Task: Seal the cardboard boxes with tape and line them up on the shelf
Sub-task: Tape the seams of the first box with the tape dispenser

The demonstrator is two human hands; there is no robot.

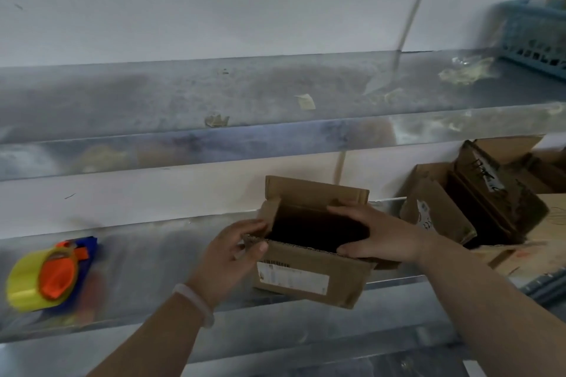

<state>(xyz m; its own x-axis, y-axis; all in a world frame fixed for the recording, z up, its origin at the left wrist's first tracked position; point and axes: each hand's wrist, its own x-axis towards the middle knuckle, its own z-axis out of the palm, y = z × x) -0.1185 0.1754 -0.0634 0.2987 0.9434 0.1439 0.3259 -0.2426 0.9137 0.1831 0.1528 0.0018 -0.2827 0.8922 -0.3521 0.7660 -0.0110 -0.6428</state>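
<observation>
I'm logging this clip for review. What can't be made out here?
All in the head view:
cardboard box interior: too dark to see contents.
label on it: too small to read.
tape dispenser: motion-blurred.
blue basket: blurred, cut off by right edge.

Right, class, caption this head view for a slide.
Left hand and right hand grip an open cardboard box at the edge of the metal shelf, tape dispenser lying to its left.

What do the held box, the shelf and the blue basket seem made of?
The box: brown corrugated cardboard, matte; its fluted edge shows. The shelf: likely galvanized sheet metal, with a dull mottled grey sheen. The basket: probably plastic, with blue lattice walls, blurred.
</observation>
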